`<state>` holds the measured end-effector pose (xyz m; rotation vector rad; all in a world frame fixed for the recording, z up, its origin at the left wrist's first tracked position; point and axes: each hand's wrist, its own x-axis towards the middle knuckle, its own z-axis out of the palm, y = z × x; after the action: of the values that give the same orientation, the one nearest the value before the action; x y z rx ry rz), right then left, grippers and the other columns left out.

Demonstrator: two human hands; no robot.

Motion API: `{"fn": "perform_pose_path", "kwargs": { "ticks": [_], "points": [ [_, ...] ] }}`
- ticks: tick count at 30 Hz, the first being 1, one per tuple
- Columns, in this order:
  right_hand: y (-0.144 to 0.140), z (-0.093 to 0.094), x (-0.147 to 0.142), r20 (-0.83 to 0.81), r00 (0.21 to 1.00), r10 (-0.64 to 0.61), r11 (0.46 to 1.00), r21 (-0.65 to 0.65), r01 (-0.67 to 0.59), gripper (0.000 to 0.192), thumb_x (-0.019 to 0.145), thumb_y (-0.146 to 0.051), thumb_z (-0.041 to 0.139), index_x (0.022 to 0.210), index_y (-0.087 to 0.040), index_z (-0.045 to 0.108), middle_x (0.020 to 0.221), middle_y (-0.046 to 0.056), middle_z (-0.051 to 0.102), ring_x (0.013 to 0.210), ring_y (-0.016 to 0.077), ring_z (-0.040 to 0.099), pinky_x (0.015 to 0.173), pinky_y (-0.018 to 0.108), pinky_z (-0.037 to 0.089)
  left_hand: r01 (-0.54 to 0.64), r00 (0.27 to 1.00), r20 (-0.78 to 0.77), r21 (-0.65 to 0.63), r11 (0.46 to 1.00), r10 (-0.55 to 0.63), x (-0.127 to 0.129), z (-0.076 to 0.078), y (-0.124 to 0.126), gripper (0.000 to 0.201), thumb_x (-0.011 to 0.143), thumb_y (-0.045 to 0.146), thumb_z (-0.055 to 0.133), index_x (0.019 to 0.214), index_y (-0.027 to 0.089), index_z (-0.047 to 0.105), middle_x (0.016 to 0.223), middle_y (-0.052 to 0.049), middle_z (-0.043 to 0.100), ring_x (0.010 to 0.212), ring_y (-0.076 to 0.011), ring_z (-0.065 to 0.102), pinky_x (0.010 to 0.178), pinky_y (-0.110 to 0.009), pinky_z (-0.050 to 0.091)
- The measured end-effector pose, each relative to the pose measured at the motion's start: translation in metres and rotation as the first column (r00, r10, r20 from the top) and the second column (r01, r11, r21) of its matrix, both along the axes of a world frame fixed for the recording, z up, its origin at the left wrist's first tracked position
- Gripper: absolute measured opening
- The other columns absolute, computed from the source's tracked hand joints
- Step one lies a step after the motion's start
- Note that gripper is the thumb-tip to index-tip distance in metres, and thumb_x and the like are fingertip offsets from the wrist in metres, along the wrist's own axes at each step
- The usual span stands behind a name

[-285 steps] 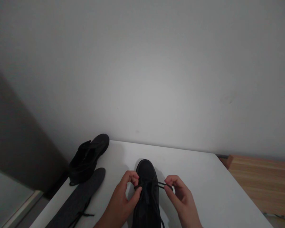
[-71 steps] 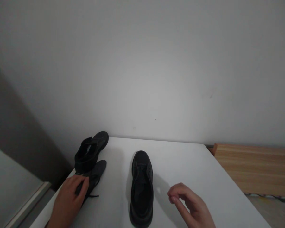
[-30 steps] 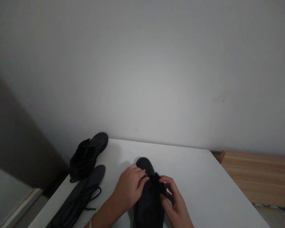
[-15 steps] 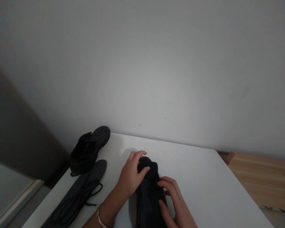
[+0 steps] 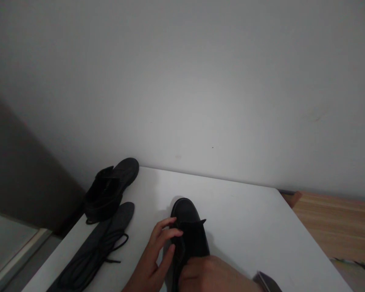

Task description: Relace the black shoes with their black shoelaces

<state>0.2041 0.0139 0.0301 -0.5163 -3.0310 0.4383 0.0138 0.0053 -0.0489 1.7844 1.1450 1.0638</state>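
Near the front edge of the white table (image 5: 246,219), a black shoe (image 5: 187,227) lies toe toward the wall. The left hand (image 5: 153,259) rests spread against its left side, fingertips on the upper. The right hand (image 5: 211,275) is pushed into the shoe's opening (whether it grips anything cannot be told). To the left lie an insole (image 5: 115,221), a loose lace (image 5: 88,263) and a second shoe (image 5: 109,190).

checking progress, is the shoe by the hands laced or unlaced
Unlaced. No lace crosses the black shoe; its tongue is pulled up, and a loose lace lies on the insole beside it.
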Motion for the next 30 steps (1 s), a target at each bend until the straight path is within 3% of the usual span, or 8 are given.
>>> {"fn": "perform_pose_path", "kwargs": {
  "ticks": [3,6,14,24,30],
  "points": [
    [0.006,0.003,-0.010,0.126,0.992,-0.028,1.000,-0.002,0.028,0.014,0.083,-0.020,0.079,0.072,-0.015,0.072,0.072,-0.003,0.075,0.055,0.0107,0.060,0.047,0.024,0.041,-0.003,1.000,0.016,0.004,1.000,0.003,0.000,-0.005,-0.001,0.029,0.102,0.023,0.040,0.123,0.033,0.056,0.147,-0.005,0.047,0.138,-0.0232,0.046,0.115,-0.042,0.040],
    [0.006,0.001,-0.011,0.167,0.984,-0.061,0.998,-0.013,0.064,0.013,0.083,-0.017,0.079,0.072,-0.016,0.073,0.070,-0.004,0.075,0.049,0.0089,0.057,0.039,0.025,0.034,0.001,1.000,0.017,0.022,1.000,-0.001,0.001,-0.006,-0.002,0.029,0.103,0.023,0.037,0.124,0.033,0.055,0.147,-0.007,0.046,0.138,-0.0236,0.046,0.114,-0.043,0.040],
    [0.006,-0.029,-0.012,0.217,0.974,-0.057,0.995,0.092,0.038,0.012,0.082,-0.022,0.079,0.073,-0.018,0.074,0.066,-0.002,0.076,0.048,0.0118,0.063,0.030,0.028,0.022,-0.046,0.999,-0.016,0.060,0.997,0.047,0.005,-0.006,-0.002,0.029,0.102,0.022,0.036,0.119,0.033,0.057,0.142,-0.007,0.052,0.133,-0.0241,0.051,0.111,-0.043,0.044],
    [0.008,-0.046,-0.018,0.226,0.973,-0.049,0.992,0.121,0.022,0.007,0.083,-0.023,0.077,0.078,-0.018,0.077,0.067,0.000,0.075,0.053,0.0161,0.065,0.032,0.027,0.034,-0.076,0.996,0.048,0.031,0.997,0.075,0.006,-0.008,0.000,0.027,0.104,0.029,0.035,0.119,0.032,0.058,0.139,-0.007,0.054,0.131,-0.0241,0.051,0.112,-0.043,0.043],
    [0.007,-0.049,-0.011,0.033,0.994,-0.108,0.964,0.247,0.096,0.014,0.080,-0.029,0.080,0.070,-0.019,0.076,0.088,0.009,0.075,0.071,0.0232,0.068,0.046,0.029,0.050,-0.064,0.997,0.053,0.025,0.998,0.063,0.004,-0.010,0.002,0.028,0.104,0.035,0.036,0.119,0.030,0.059,0.138,-0.009,0.055,0.131,-0.0256,0.052,0.112,-0.045,0.044]
  ]
}}
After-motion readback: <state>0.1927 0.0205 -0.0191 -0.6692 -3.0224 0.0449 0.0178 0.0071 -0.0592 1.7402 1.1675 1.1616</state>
